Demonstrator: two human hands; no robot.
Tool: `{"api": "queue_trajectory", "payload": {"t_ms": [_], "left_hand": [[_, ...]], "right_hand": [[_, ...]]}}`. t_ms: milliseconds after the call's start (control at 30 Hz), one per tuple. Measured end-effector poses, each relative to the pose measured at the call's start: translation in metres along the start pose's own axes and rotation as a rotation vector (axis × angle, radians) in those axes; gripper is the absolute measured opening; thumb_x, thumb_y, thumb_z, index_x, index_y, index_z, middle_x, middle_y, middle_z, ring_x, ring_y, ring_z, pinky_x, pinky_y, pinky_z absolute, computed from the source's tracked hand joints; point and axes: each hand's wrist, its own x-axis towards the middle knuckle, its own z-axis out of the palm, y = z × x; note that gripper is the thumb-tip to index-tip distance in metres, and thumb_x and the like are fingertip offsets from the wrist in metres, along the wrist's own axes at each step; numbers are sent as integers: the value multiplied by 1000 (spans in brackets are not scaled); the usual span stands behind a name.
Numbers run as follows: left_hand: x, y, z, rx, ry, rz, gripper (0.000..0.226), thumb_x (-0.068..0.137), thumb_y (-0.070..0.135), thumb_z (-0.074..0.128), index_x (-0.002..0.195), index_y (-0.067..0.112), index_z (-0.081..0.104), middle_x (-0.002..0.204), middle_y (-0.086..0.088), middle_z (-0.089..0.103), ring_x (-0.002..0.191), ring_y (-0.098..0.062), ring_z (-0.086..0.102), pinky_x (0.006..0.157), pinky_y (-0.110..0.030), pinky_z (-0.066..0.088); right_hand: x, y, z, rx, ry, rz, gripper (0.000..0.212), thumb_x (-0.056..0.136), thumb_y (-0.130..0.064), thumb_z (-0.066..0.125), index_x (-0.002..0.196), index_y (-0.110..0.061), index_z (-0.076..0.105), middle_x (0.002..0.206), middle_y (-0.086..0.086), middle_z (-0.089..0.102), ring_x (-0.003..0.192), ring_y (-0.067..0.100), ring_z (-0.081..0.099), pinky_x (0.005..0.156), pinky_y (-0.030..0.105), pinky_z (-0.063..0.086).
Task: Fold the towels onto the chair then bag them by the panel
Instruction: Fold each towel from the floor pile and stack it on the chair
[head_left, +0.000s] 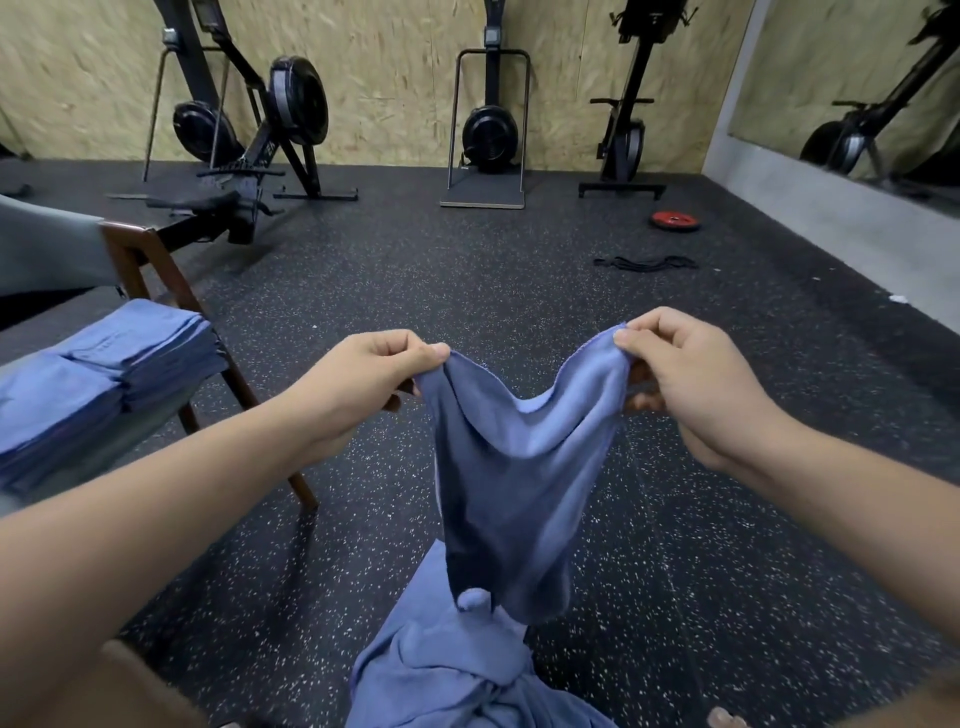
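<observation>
A blue towel (511, 467) hangs in front of me, sagging in the middle between both hands. My left hand (363, 384) pinches its left top corner and my right hand (680, 374) pinches its right top corner. Below it, a heap of unfolded blue towels (441, 670) lies on the floor near my feet. At the left, two stacks of folded blue towels (109, 374) rest on the seat of a wooden chair (150, 265).
Black speckled rubber floor (519, 291) stretches ahead. Rowing machines (249, 150) and a ski machine (488, 130) stand along the wooden panel wall (389, 67). A red weight plate (674, 220) and a black rope (647, 263) lie at the right, near a mirror (852, 88).
</observation>
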Motion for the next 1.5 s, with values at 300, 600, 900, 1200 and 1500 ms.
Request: {"api": "queue_trajectory", "payload": {"t_ms": [300,600,900,1200,1500], "left_hand": [[15,-14,-21,-6,284,-62,24,103,34,71,84,22,64,75,0,57,63,-10,50,61,-28,42],[3,-1,0,-8,214,-75,24,98,37,77,85,18,70,72,-1,57,63,-10,47,60,-27,39],[-24,21,39,-18,32,-56,19,91,37,84,86,19,83,100,-4,81,83,-7,59,71,-29,41],[-24,23,49,-31,-43,-23,11,91,20,85,102,21,86,90,3,79,70,0,61,69,-25,42],[-27,24,55,-13,13,76,6,90,21,87,96,21,86,91,-8,82,80,-8,67,72,-29,47]], "right_hand": [[15,12,-17,54,100,141,20,104,-15,61,85,-20,62,70,0,62,63,17,55,55,31,50],[-1,1,-4,99,-34,174,22,103,-14,62,82,-22,63,76,2,60,65,15,56,55,29,46],[-32,-19,26,11,-182,53,10,101,-7,68,95,0,66,73,2,70,65,10,65,52,34,54],[-42,-19,42,-76,-257,-25,8,100,-8,73,95,-3,68,83,14,75,72,17,69,58,39,64],[-43,-18,45,-123,-255,-61,7,99,-10,75,92,-8,72,82,9,74,72,17,71,58,38,64]]}}
